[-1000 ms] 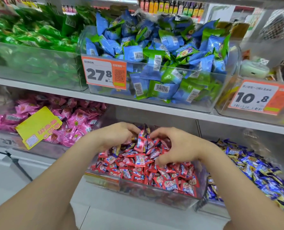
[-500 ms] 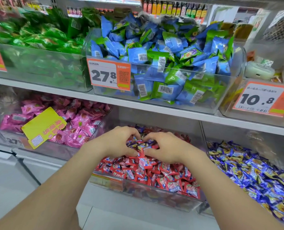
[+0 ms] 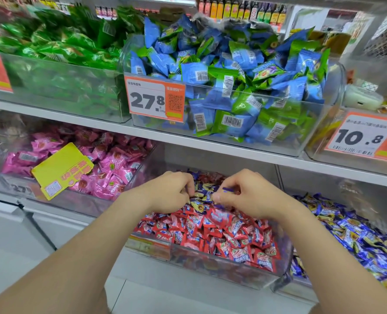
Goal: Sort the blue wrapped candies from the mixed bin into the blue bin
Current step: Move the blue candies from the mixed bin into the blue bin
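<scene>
Head: left hand [image 3: 167,193], right hand [image 3: 244,197] pinch blue candies [image 3: 202,197], mixed bin [image 3: 210,267]

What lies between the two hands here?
In the head view, a few blue candies atop the red pile lie between the left hand and right hand.

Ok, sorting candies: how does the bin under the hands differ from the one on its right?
The middle bin holds mostly red candies, blue candies behind; the right bin holds only blue. The left hand and right hand reach into the middle bin, not the right bin. Both are clear.
</scene>
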Tool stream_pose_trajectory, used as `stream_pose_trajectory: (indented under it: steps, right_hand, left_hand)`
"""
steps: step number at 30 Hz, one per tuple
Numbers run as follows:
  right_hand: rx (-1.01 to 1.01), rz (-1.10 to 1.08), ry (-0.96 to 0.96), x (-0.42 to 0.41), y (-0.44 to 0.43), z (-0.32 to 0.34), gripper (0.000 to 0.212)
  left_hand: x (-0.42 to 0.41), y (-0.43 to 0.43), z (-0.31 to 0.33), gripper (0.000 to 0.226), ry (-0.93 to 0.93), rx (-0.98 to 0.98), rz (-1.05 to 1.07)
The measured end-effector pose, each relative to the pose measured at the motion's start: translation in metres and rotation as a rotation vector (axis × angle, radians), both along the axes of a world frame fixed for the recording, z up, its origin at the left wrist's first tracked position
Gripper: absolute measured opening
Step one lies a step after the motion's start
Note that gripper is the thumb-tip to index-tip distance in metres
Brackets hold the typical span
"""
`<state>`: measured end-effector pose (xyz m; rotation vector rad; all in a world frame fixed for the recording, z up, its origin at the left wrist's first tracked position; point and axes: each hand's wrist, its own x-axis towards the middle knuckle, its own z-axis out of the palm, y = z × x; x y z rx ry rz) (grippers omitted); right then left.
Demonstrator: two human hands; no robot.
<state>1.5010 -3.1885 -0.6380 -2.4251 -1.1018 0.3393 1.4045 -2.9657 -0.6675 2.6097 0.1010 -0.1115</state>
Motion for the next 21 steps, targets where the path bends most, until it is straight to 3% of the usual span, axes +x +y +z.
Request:
stream_pose_trajectory:
  steps: [3,6,11,16,19,21]
  right_hand:
    - [0.129,-0.109,-0.093,0.003,0.000,-0.005,0.014]
    - [0.166,-0.114,-0.075,0.002,0.008,-0.010,0.040]
    - [0.003,-0.029,-0.117,0.003,0.035,-0.025,0.036]
    - [-0.304,0.078,-0.123,0.010,0.055,-0.045,0.052]
    - [-0.322,0.134,-0.148,0.014,0.055,-0.043,0.044]
    - [-0.262,0.112,-0.127,0.016,0.053,-0.039,0.034]
  left_hand:
    - [0.003,-0.005,-0.004,0.027,0.071,-0.057,-0.047]
    - [0.003,-0.005,-0.005,0.043,0.060,0.033,-0.148]
    - [0.005,-0.003,-0.007,0.023,-0.068,0.021,-0.125]
    - [0.004,0.006,-0.008,0.007,-0.133,-0.043,-0.010]
    - [0.000,0.012,-0.008,0.002,-0.107,-0.091,0.019]
    - [-0.001,0.014,-0.007,0.013,-0.088,-0.165,0.021]
